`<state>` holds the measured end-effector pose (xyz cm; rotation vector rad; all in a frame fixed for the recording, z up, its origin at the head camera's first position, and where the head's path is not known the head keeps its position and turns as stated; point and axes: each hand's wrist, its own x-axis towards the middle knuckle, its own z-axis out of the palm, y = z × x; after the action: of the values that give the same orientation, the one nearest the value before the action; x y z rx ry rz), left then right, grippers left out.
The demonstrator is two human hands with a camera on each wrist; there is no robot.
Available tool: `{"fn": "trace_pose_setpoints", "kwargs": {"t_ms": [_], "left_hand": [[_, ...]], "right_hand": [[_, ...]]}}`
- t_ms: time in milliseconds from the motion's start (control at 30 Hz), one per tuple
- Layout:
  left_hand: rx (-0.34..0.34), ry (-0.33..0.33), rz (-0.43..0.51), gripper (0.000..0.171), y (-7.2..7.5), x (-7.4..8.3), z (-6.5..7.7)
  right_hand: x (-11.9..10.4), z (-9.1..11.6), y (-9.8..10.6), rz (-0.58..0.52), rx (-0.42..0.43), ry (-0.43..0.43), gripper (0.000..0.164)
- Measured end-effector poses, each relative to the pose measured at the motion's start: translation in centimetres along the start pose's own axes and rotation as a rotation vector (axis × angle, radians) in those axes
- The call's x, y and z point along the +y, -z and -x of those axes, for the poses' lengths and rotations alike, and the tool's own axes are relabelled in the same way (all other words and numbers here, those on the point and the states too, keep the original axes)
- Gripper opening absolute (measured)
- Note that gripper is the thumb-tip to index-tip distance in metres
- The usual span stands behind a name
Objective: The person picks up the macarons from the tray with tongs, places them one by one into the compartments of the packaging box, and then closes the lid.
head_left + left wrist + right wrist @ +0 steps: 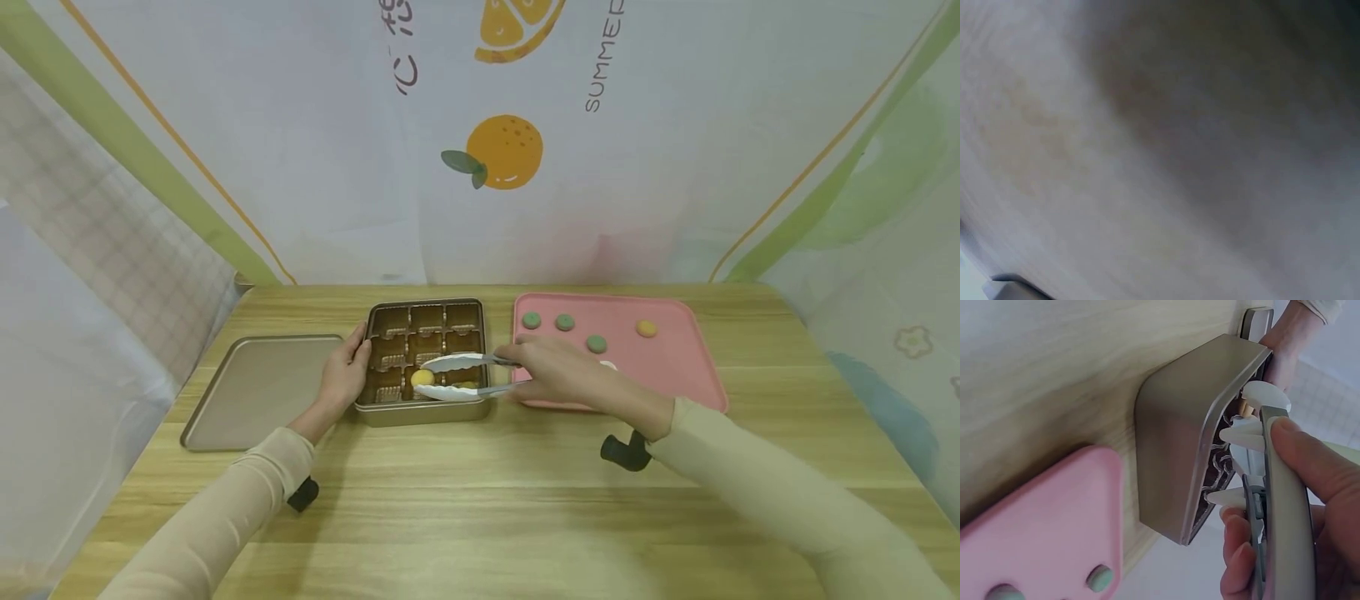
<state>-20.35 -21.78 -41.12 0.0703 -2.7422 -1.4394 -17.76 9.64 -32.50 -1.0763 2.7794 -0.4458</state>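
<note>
My right hand (558, 371) grips a pair of tongs (459, 362) with white scalloped tips. Between the tips sits a small round yellow macaron-like sweet (422, 379), over the front row of a bronze metal tin (420, 413). A clear divided insert (388, 343) lines the tin; something yellow (468, 385) shows in its front right compartment, partly behind the tongs. My left hand (343, 375) holds the tin's left side, fingers along the outer wall. In the right wrist view, the thumb presses on the tongs' handle (1291, 519). The left wrist view is too blurred to read.
Right of the tin lies a pink tray (675, 367) with several green sweets (565, 322) and a yellow one (647, 328); my right arm covers part of it. A flat bronze lid (262, 392) lies to the left. A printed cloth (637, 208) hangs behind the wooden table (450, 517).
</note>
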Motion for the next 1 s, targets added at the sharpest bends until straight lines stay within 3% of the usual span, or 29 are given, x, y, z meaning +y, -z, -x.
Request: {"fn": "trace_pose_setpoints", "kwargs": {"t_ms": [400, 833, 1000], "left_hand": [[0.000, -0.018, -0.013, 0.048, 0.2, 0.0, -0.2], [-0.004, -0.019, 0.001, 0.049, 0.2, 0.1, 0.2], [-0.006, -0.013, -0.010, 0.048, 0.1, 0.0, 0.1]], "right_hand": [[-0.8, -0.6, 0.5, 0.030, -0.047, -0.030, 0.055], [-0.2, 0.1, -0.6, 0.051, 0.036, 0.013, 0.055], [0.4, 1.5, -0.7, -0.015, 0.051, -0.060, 0.058]]}}
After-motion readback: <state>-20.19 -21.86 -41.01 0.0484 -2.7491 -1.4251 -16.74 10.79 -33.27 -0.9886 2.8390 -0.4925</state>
